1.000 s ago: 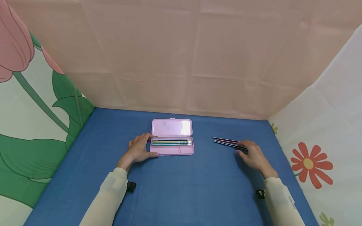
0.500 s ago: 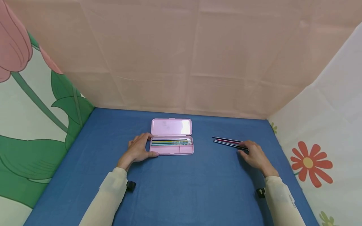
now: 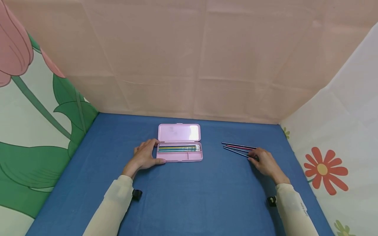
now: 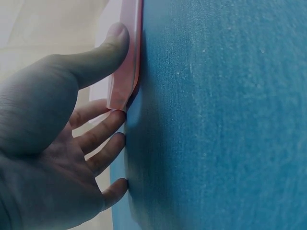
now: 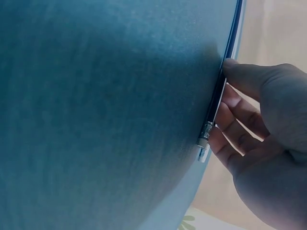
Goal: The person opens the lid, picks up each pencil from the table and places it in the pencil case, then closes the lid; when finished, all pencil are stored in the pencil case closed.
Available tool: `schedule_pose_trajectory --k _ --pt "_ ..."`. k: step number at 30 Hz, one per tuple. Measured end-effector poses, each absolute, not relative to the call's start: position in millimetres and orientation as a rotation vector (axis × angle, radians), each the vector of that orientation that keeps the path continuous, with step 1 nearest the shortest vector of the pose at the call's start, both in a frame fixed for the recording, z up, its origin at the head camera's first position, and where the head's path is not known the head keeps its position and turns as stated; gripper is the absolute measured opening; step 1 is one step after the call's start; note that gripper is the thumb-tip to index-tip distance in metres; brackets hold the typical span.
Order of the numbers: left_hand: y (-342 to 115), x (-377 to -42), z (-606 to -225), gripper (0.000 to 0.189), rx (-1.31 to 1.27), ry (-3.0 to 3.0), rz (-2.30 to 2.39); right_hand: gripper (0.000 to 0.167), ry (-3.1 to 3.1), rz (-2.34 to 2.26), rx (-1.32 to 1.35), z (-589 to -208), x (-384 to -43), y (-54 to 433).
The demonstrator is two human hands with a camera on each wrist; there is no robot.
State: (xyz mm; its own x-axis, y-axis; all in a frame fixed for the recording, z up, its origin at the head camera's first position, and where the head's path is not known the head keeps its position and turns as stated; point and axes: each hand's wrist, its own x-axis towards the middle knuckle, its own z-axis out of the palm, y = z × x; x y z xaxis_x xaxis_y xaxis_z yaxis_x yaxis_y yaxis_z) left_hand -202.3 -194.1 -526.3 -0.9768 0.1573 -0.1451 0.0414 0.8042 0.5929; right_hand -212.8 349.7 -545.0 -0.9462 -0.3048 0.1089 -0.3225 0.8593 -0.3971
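Note:
A pink pencil case (image 3: 172, 158) lies open at mid-table, its lid (image 3: 177, 132) folded back. Several pencils (image 3: 177, 149) with eraser ends to the right fill its rear compartment. My left hand (image 3: 144, 156) holds the case's left end, thumb on the front wall and fingers around the far corner. To the right, several dark pencils and a reddish one (image 3: 237, 147) lie side by side on the cloth. My right hand (image 3: 265, 163) pinches the nearest dark pencil (image 5: 217, 98) by its eraser-end half, thumb on the near side. Its point is angled slightly off the others.
Blue cloth (image 3: 189, 196) covers the table. A beige backdrop (image 3: 189, 65) rises at the rear, a tulip-printed panel (image 3: 29, 164) at the left and a white flower-printed panel (image 3: 348, 131) at the right. The case and loose pencils are separated by a stretch of cloth.
The nearest dark pencil has swung slightly away from the others, toward me, in my right hand. My right fingers have shifted a little along it. The left hand and case stay put.

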Motion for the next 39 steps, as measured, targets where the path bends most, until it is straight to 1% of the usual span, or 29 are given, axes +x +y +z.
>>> schedule_pose_trajectory --k 8,16,21,29,39 --pt "-192.5 -203.4 -525.9 0.080 0.150 2.797 0.917 0.006 -2.968 0.637 0.506 -544.3 -212.3 349.6" --pt "-192.9 -202.7 -524.4 0.082 0.156 2.801 0.911 0.007 -2.969 0.657 0.491 -542.7 -209.2 349.0" --pt "-193.4 -203.3 -525.6 0.081 0.161 2.804 0.916 0.007 -2.916 0.652 0.528 -539.1 -207.3 345.0" --pt "-194.9 -203.1 -526.9 0.081 0.154 2.806 0.919 0.007 -2.837 0.688 0.605 -522.1 -208.1 315.3" --pt "-194.4 -202.2 -525.8 0.081 0.157 2.800 0.921 0.010 -2.780 0.751 0.713 -510.7 -222.1 274.4"
